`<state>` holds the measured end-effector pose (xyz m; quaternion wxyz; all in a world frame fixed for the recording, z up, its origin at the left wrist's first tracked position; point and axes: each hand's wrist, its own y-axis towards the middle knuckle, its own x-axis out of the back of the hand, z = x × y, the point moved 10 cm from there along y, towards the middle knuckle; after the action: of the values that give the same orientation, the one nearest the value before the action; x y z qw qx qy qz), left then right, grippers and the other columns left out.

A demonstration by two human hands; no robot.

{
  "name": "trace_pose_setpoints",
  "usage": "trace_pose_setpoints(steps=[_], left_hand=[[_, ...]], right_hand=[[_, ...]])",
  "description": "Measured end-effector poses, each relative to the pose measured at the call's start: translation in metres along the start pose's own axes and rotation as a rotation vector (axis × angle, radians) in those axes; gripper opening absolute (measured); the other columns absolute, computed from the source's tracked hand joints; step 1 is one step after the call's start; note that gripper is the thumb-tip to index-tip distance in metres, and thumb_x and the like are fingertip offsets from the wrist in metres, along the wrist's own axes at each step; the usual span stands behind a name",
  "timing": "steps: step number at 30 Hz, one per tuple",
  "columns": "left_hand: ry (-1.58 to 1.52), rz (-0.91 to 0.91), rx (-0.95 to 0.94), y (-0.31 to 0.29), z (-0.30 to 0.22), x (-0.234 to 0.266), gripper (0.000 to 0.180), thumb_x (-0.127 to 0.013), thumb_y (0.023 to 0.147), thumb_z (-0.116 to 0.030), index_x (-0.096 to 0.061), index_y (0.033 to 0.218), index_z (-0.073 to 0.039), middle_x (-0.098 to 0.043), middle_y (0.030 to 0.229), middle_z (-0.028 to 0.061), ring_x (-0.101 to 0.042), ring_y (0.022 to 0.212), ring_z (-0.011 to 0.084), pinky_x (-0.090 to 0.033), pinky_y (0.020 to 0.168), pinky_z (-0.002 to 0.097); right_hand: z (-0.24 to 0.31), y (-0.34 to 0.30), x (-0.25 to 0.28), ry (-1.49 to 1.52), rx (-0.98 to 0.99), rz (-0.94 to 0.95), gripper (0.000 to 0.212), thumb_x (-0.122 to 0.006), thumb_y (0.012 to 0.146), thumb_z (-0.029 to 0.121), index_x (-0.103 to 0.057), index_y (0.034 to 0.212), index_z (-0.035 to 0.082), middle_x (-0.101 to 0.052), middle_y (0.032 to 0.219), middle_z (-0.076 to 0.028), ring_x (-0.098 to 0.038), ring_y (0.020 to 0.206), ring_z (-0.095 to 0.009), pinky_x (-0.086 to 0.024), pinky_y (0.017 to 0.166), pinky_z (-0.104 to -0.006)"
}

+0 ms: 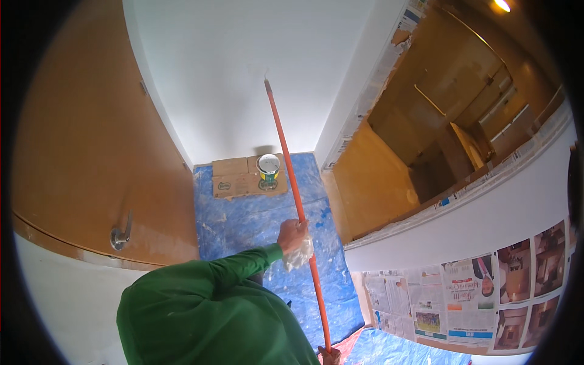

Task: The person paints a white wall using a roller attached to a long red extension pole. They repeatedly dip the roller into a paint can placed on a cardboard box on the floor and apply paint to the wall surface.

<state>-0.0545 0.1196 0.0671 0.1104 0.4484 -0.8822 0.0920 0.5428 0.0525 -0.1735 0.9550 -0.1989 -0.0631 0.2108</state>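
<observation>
My left hand point(293, 236), in a green sleeve, is closed around the middle of a long orange extension pole point(284, 146). A crumpled white cloth or plastic wad point(298, 255) is held against the pole beneath it. Low in the view, my right hand point(329, 356) grips the pole's near end and is partly cut off by the frame edge. The pole slants up and away to the white wall point(243, 36). At its far tip a thin metal piece shows; whatever is fitted there blends into the white and cannot be made out.
An open paint can point(268, 165) stands on flattened cardboard point(234, 185) by the wall. Blue tarp point(225, 225) covers the floor. At left is a brown door point(79, 134) with a lever handle point(121, 231). Newspaper point(426, 304) lines the right side, below a newspaper-edged opening.
</observation>
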Motion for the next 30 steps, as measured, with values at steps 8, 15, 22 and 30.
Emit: trace_pose_setpoints(steps=[8, 15, 22, 30], left_hand=[[0.057, -0.054, -0.041, 0.004, 0.012, 0.001, 0.042, -0.058, 0.084, -0.035, -0.061, 0.063, 0.002, -0.057, 0.059, 0.0213, -0.059, 0.059, 0.0366, -0.045, 0.057, 0.0419], [0.113, 0.041, 0.030, 0.016, 0.066, -0.026, 0.043, -0.058, 0.083, -0.036, -0.060, 0.062, 0.002, -0.057, 0.057, 0.0212, -0.058, 0.057, 0.0367, -0.043, 0.055, 0.0436], [0.049, 0.032, 0.089, -0.015, 0.092, -0.071, 0.044, -0.060, 0.081, -0.037, -0.060, 0.059, 0.001, -0.056, 0.055, 0.0180, -0.057, 0.053, 0.0337, -0.040, 0.053, 0.0435], [-0.165, 0.055, 0.386, -0.031, 0.117, -0.132, 0.037, -0.069, 0.074, -0.030, -0.060, 0.058, 0.002, -0.058, 0.054, 0.0099, -0.055, 0.049, 0.0172, -0.041, 0.047, 0.0361]], right_hand=[[0.136, -0.023, -0.061, -0.479, -0.154, -0.019, 0.038, -0.074, 0.077, 0.030, -0.054, 0.055, 0.006, -0.045, 0.050, 0.001, -0.041, 0.051, -0.014, -0.034, 0.046, -0.0333], [0.121, -0.026, -0.050, -0.681, -0.036, -0.069, 0.041, -0.070, 0.078, 0.040, -0.062, 0.063, 0.002, -0.051, 0.052, -0.007, -0.042, 0.050, -0.016, -0.038, 0.049, -0.0361], [0.213, -0.047, -0.027, -1.117, 0.151, -0.129, 0.036, -0.065, 0.081, 0.041, -0.066, 0.079, 0.005, -0.060, 0.062, -0.011, -0.054, 0.053, -0.019, -0.045, 0.050, -0.0395], [0.336, -0.006, -0.048, -1.263, 0.093, -0.390, 0.029, -0.071, 0.073, 0.038, -0.064, 0.078, 0.010, -0.060, 0.060, -0.013, -0.059, 0.056, -0.035, -0.044, 0.055, -0.0440]])
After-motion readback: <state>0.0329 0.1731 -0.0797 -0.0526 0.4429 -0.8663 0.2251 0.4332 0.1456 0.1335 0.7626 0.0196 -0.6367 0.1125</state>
